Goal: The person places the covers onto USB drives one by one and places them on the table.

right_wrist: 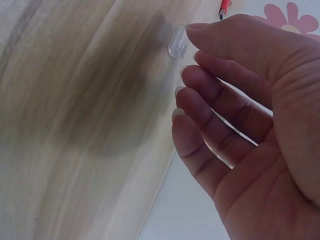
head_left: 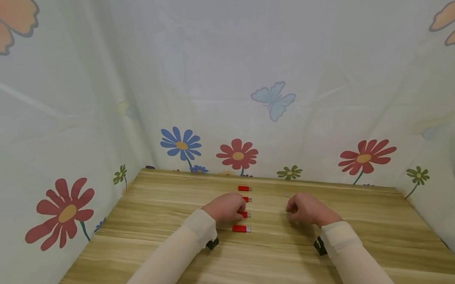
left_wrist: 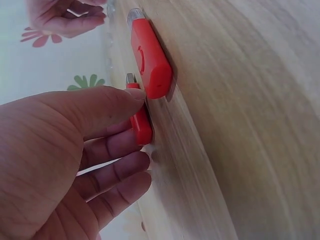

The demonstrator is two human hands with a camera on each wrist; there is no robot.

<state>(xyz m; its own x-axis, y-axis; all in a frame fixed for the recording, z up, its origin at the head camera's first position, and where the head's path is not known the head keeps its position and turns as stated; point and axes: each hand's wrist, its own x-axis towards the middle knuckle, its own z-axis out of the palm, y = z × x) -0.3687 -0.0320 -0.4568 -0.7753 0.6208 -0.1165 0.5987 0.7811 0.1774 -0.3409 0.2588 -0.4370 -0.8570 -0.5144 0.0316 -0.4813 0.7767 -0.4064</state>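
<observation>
Several red USB flash drives lie in a column on the wooden table. My left hand pinches one USB flash drive between thumb and index finger, its bare metal plug pointing right. Just nearer to me lies another red flash drive, a see-through cap over its plug in the left wrist view. My right hand hovers low to the right with loosely bent fingers. A clear plastic cap sits at its thumb tip; whether they touch I cannot tell.
Beyond the left hand are two more flash drives, the farthest one near the table's back edge. Flower-printed white sheeting encloses the back and sides. A dark wrist device shows below the right sleeve.
</observation>
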